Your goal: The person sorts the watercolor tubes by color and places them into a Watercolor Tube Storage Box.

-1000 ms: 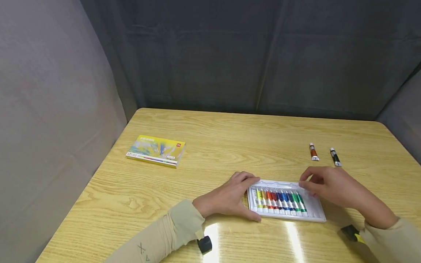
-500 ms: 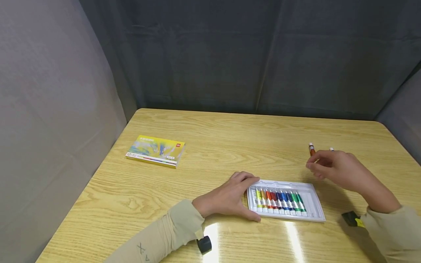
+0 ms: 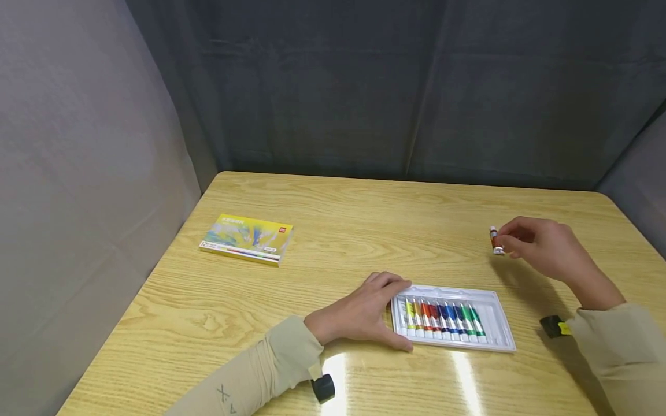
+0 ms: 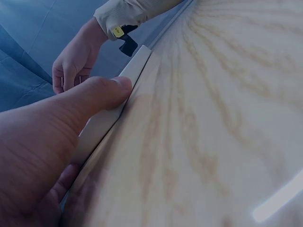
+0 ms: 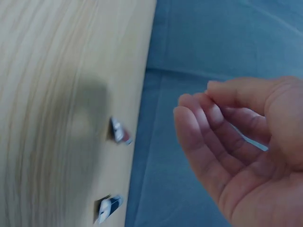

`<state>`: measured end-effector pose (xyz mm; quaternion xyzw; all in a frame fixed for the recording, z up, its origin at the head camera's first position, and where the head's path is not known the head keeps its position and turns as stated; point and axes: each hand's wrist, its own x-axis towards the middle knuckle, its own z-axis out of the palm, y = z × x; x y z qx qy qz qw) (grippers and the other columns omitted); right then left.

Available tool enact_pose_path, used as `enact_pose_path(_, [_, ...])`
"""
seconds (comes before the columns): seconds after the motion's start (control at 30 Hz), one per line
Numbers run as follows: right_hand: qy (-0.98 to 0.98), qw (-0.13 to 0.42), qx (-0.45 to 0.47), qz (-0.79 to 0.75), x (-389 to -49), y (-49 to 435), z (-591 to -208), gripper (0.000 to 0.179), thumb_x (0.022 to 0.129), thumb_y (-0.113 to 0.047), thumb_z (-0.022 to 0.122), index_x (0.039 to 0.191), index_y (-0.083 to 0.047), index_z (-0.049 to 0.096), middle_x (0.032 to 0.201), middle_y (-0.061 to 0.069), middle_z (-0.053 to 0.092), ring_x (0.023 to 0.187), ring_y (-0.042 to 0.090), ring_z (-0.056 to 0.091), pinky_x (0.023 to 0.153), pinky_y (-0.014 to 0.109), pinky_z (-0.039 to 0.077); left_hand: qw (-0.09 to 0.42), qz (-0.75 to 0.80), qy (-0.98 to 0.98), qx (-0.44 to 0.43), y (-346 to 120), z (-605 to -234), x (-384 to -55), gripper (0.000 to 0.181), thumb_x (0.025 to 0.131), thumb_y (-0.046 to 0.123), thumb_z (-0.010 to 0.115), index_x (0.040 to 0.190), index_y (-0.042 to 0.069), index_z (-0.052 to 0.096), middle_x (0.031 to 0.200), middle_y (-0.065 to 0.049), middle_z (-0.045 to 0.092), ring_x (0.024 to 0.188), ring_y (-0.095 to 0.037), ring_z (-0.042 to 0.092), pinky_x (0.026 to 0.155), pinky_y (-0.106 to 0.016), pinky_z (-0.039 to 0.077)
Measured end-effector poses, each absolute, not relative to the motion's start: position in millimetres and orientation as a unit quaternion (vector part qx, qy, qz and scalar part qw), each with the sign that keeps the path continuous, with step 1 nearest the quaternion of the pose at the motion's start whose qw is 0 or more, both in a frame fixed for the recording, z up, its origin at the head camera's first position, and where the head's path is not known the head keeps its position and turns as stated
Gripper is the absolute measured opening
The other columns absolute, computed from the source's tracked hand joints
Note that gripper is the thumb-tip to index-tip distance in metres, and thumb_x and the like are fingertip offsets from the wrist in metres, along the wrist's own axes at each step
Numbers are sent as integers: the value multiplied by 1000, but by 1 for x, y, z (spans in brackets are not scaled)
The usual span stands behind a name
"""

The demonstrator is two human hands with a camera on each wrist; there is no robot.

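My left hand (image 3: 361, 315) grips the left end of a white plastic paint tray (image 3: 494, 297), thumb at the front edge, fingers at the back edge. In the left wrist view its thumb presses the tray's side wall (image 4: 137, 66). A row of several coloured paint tubes (image 3: 444, 320), yellow through green, lies in the tray. My right hand (image 3: 548, 248) hovers over the table beside a brown paint tube (image 3: 494, 236), with bent fingers and nothing between them. In the right wrist view a dark paint tube (image 5: 110, 208) lies near the brown one; the hand hides it in the head view.
A flat yellow box (image 3: 247, 238) with a colourful print lies at the left of the wooden table (image 3: 333, 219). Dark cloth (image 3: 322, 86) hangs behind the table's far edge, and grey cloth (image 3: 88, 173) on the left. Black wrist cameras (image 3: 324, 387) stick out under the cuffs.
My right hand has moved from the tray's right end away toward the back right, to the loose tubes. The left hand and the tray have stayed in place.
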<state>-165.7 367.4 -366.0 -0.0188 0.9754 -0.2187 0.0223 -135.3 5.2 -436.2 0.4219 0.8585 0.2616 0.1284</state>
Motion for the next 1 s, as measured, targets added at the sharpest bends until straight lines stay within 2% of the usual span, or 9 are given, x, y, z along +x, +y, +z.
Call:
enact_pose_path(0.23, [983, -15, -44, -176, -183, 380, -379, 21, 100, -25, 68, 109, -6, 72, 101, 15, 75, 91, 32, 67, 67, 32, 48, 130, 265, 857, 423, 5, -436, -135, 110, 77, 66, 82, 162, 18, 33, 160, 1, 40, 144, -14, 38, 121, -30, 41])
enact_pose_path(0.37, [982, -34, -84, -164, -189, 387, -387, 15, 96, -14, 70, 107, -4, 73, 102, 17, 75, 94, 38, 70, 73, 49, 59, 131, 267, 856, 423, 5, -436, -135, 110, 76, 66, 82, 162, 18, 33, 160, 1, 39, 144, -14, 38, 121, -29, 41])
enact_pose_path(0.47, [981, -40, -105, -160, -193, 391, -392, 15, 94, -6, 70, 108, -2, 73, 105, 21, 74, 95, 40, 70, 80, 59, 59, 132, 267, 856, 422, 4, -436, -135, 110, 77, 66, 82, 162, 18, 33, 160, 1, 39, 144, -14, 37, 121, -29, 40])
enact_pose_path(0.6, [981, -27, -118, -151, -199, 395, -396, 15, 92, -3, 71, 107, -5, 75, 109, 18, 75, 101, 41, 70, 84, 59, 59, 132, 267, 856, 423, 4, -435, -135, 110, 77, 65, 82, 162, 18, 33, 161, 1, 39, 145, -14, 37, 122, -29, 40])
enact_pose_path(0.8, [982, -24, -155, -107, -208, 394, -399, 17, 89, 1, 72, 99, -11, 78, 102, 8, 78, 103, 39, 73, 88, 59, 58, 130, 264, 857, 423, 4, -436, -135, 110, 76, 66, 82, 163, 18, 33, 160, 1, 39, 145, -14, 37, 122, -29, 40])
enact_pose_path(1.0, [984, 7, -162, -79, -211, 392, -399, 16, 89, -2, 74, 100, -11, 81, 107, 16, 79, 102, 41, 72, 89, 63, 55, 129, 261, 857, 425, 5, -437, -136, 111, 76, 67, 82, 163, 19, 32, 160, 1, 39, 144, -14, 37, 122, -29, 40])
